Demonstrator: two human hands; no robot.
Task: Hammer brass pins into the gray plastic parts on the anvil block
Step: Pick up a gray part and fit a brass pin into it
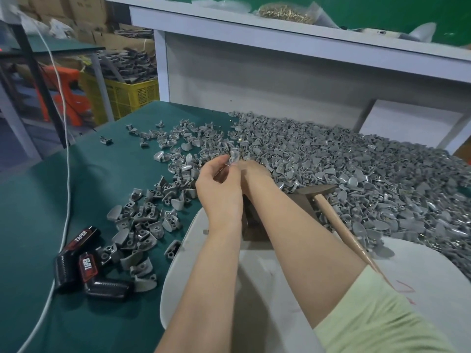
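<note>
The left hand (219,189) pinches one gray part (234,157) at its fingertips, raised above the heap of gray parts (356,174), probably to seat a pin; the right hand (254,170) meets it there, but its fingertips are hidden and its grip cannot be told. The hammer (316,191) lies unheld just right of the forearms, which cover most of the anvil block (254,225). Loose parts crowd the block, two black tools (86,263) lie well left, and the bag of brass pins (285,12) sits up on the shelf (229,20).
</note>
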